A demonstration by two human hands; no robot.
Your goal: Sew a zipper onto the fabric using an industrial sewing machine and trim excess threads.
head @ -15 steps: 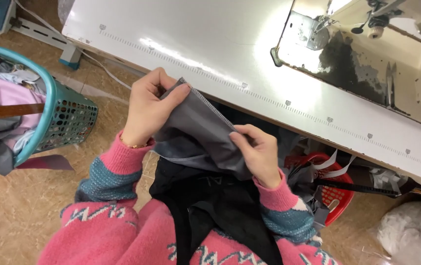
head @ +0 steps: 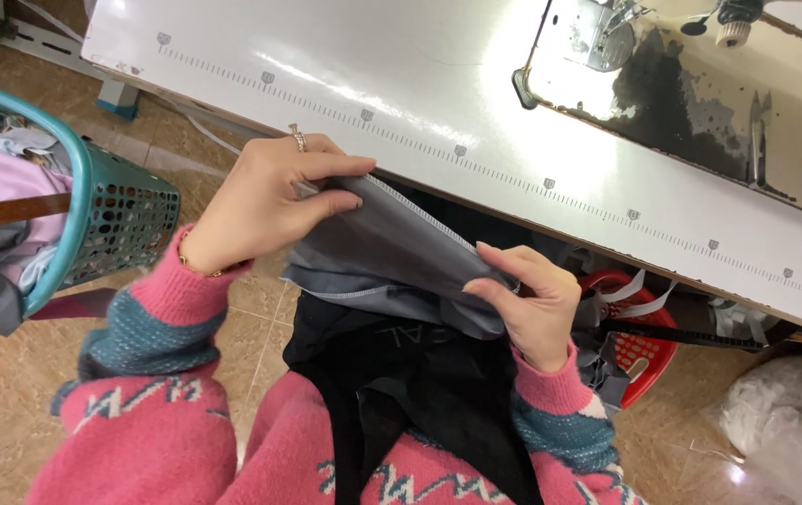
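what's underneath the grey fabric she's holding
Under the grey fabric, held by the left hand and right hand, lies black cloth on the lap. Whatever the grey piece covers is hidden.

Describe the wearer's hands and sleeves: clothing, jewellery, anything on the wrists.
Both hands are bare, no gloves. The left hand has a ring with a small raised setting on one finger and a thin gold-coloured bracelet at the wrist. The right hand shows no jewellery. Both sleeves are chunky knit: pink cuffs, a teal band with pale flecks, then pink with a white zigzag pattern.
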